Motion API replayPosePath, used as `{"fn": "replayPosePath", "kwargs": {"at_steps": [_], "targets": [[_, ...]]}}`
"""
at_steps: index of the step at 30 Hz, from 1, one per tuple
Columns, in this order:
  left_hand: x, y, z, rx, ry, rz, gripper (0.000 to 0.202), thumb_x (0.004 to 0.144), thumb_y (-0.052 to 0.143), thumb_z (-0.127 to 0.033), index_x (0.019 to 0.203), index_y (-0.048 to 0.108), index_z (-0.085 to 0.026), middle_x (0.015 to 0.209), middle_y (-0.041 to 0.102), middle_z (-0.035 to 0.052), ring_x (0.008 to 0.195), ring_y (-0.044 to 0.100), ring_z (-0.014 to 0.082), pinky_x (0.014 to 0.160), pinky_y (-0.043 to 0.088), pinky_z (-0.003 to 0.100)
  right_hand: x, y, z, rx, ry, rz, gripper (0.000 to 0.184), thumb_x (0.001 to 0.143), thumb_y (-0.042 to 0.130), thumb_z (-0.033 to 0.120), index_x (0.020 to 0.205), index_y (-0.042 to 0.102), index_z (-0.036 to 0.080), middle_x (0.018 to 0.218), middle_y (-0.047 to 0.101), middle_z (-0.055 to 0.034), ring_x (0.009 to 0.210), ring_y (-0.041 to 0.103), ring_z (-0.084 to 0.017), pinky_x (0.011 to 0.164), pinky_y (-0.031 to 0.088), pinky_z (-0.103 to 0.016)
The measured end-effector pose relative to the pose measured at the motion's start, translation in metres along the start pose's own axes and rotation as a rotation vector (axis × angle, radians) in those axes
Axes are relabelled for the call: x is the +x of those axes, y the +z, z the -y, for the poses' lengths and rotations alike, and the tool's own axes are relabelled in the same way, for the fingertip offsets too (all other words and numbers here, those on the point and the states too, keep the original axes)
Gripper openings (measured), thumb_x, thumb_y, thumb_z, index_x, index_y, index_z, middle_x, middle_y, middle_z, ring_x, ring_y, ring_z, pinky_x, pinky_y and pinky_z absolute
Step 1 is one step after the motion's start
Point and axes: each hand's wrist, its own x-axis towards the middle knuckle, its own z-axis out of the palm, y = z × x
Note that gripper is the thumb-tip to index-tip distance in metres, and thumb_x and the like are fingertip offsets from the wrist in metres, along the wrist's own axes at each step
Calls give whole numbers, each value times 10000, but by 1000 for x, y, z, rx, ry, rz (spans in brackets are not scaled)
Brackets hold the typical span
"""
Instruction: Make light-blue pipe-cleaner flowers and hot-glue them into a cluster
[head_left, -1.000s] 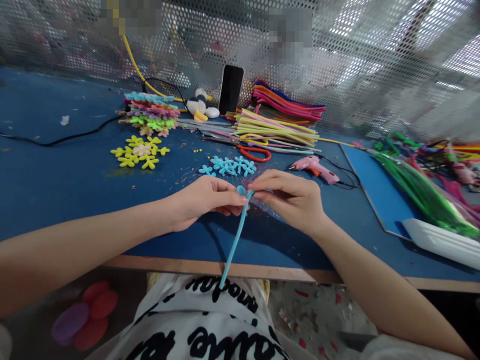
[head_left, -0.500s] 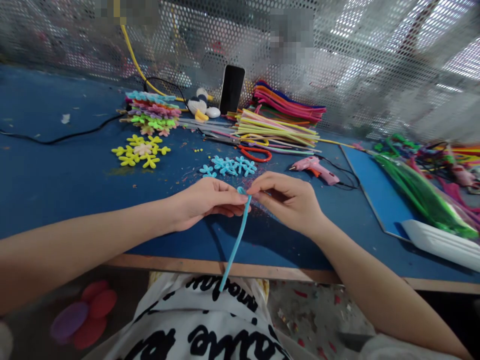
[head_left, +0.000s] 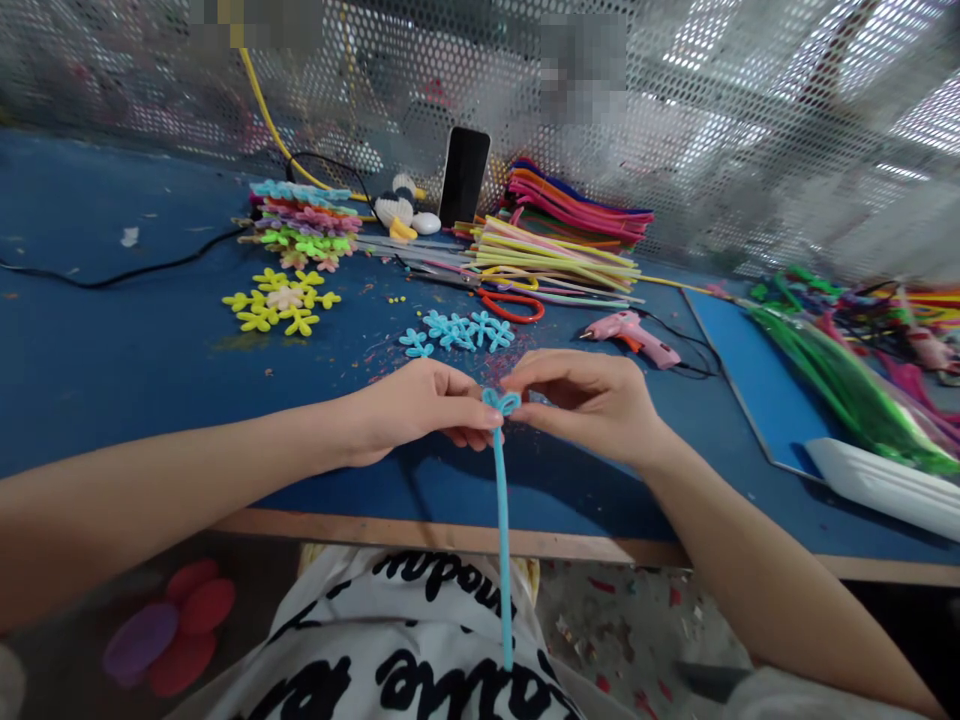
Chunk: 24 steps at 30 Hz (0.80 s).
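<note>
A light-blue pipe cleaner (head_left: 503, 540) hangs down past the table edge, its top end bent into small loops. My left hand (head_left: 439, 408) pinches it just under the loops between thumb and fingers. At the loops' right side, my right hand (head_left: 589, 400) has its thumb and forefinger closed on the loop there. Just beyond my hands lie several blue pipe-cleaner pieces (head_left: 457, 332) bent into petal shapes. Farther left is a yellow snowflake-like shape (head_left: 259, 318) with a pale pink centre.
Red-handled scissors (head_left: 514, 305) and a pink glue gun (head_left: 634, 338) lie beyond my hands. Pipe-cleaner bundles (head_left: 555, 260), a phone (head_left: 463, 178) and stacked colourful shapes (head_left: 304, 225) stand at the back. A blue board (head_left: 739, 370) and a white tray (head_left: 885, 490) are right.
A second loop now shows at the top of the pipe cleaner. Its free end has swung right and hangs straighter and lower. My right hand has shifted slightly right.
</note>
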Motion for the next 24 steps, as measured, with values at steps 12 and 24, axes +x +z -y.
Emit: {"fn": "replayPosePath", "kwargs": {"at_steps": [12, 24], "targets": [[-1, 0, -2, 26, -74, 70, 198, 654, 856, -271, 635, 709, -141, 672, 727, 5, 624, 622, 87, 666, 481, 193, 0, -5, -2, -440, -468, 116, 158, 961, 614, 148, 1102, 684, 165, 913, 710, -100, 898, 659, -199, 826, 562, -364], [-6, -7, -4, 990, 457, -180, 90, 757, 675, -226, 709, 703, -155, 660, 672, -9, 644, 577, 115, 642, 369, 234, 1, 11, 12, -395, 215, 175, 117, 918, 637, 198, 812, 675, 162, 736, 669, -20, 680, 570, -135, 654, 448, -264]]}}
